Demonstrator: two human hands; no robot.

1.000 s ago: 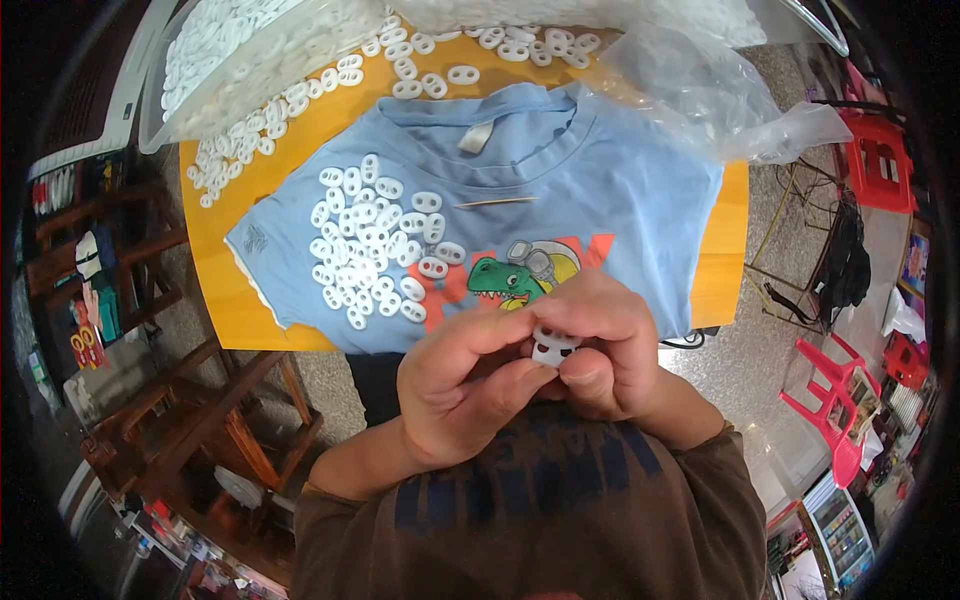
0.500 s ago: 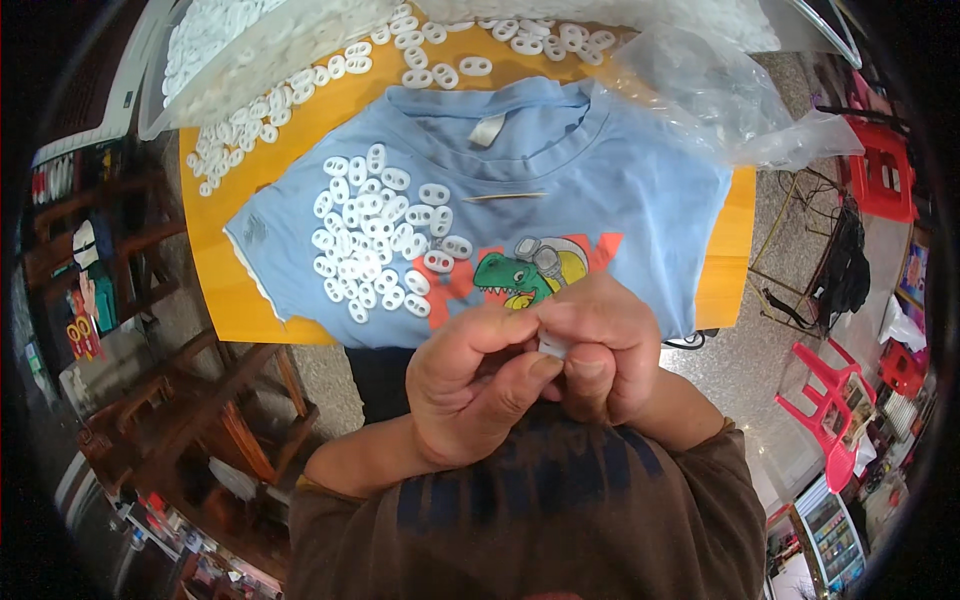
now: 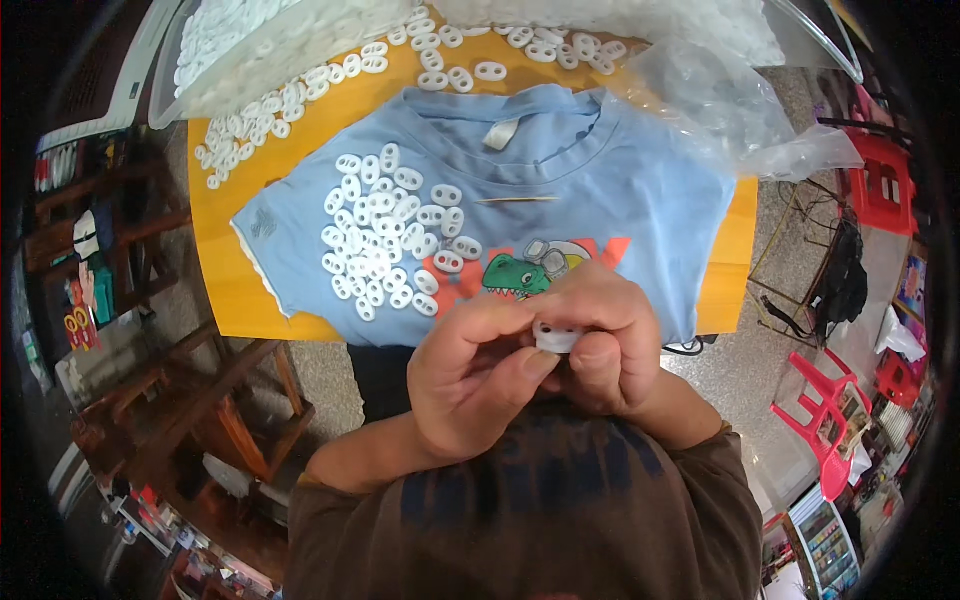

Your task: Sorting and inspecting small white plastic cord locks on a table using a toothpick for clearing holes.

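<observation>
Pinched between my two hands is a small white oval plastic piece (image 3: pixel 556 338) with dark holes in its face. My left hand (image 3: pixel 468 375) grips its left side between thumb and fingers. My right hand (image 3: pixel 606 335) holds the other side the same way, its fingers hiding part of it. Both hands are over the near edge of a light blue T-shirt (image 3: pixel 640 190) with a green dinosaur print (image 3: pixel 515 275). On the shirt's left half lies a heap of similar white two-hole pieces (image 3: pixel 380 235). A thin wooden stick (image 3: pixel 517 199) rests below the collar.
The shirt lies on a yellow-orange board (image 3: pixel 265 325). More white pieces (image 3: pixel 265 118) are scattered along its far edge, beside a translucent bin (image 3: pixel 290 50) full of them. A clear plastic bag (image 3: pixel 700 100) sits at the far right. Red stools (image 3: pixel 825 420) and dark wooden furniture (image 3: pixel 225 420) flank the board.
The white piece shows more between my fingers, its holes now visible; my thumbs have parted slightly. The view has shifted a little, so the shirt and board appear moved.
</observation>
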